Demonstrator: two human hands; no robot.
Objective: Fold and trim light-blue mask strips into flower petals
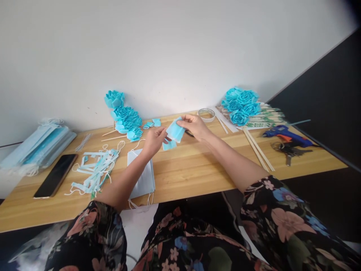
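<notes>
Between my two hands, above the middle of the table, is a small piece of blue mask fabric (175, 131). My left hand (155, 141) pinches its left edge with the fingertips. At its upper right corner, my right hand (194, 126) grips it between thumb and fingers. Just below lies another blue fabric piece (169, 145), partly hidden by the held one. Several small folded blue pieces (152, 123) rest on the table behind my left hand. Under my left forearm lie flat face masks (146, 177) with white ear loops, partly covered by the arm.
Blue fabric flowers on sticks (126, 118) stand at the back left, with more blue flowers (241, 105) at the back right. Cut mask strips (97, 169), a phone (56, 176) and stacked masks (39, 145) lie left. Tape (206, 115), wooden sticks (256, 148), a glue gun (287, 135) and keys (290, 150) lie right.
</notes>
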